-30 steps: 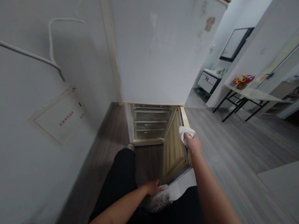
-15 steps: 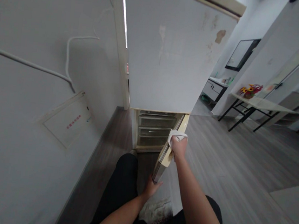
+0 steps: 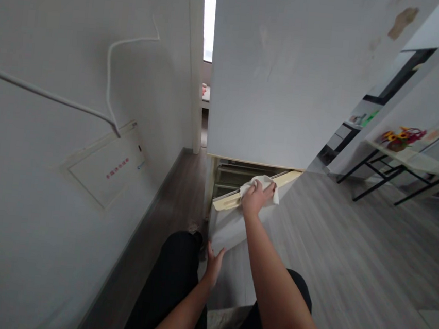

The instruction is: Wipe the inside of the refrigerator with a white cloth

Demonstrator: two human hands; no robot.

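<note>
My right hand [image 3: 255,198] presses a crumpled white cloth [image 3: 275,195] against the cream top edge of a refrigerator's lower door [image 3: 232,228]. That door stands partly open, its white face turned up toward me. At the door's lower left edge is my left hand [image 3: 213,265], its fingers around the edge and its thumb apart on the front; some fingertips are hidden. Behind the door, clear-fronted drawers [image 3: 230,176] show in the compartment. Above them rises the closed white upper door [image 3: 274,82], with a brown patch near its top right.
At the left, a wall carries a white cable [image 3: 51,95] and a covered panel [image 3: 105,166]. A table [image 3: 414,158] with a flower basket [image 3: 399,139] stands at the right. My dark-trousered knees [image 3: 172,274] are on both sides of the lower door.
The lower door has swung further toward closed, hiding more of the drawers. Both hands have moved left with it, and my right hand with the cloth lies flatter along its top edge.
</note>
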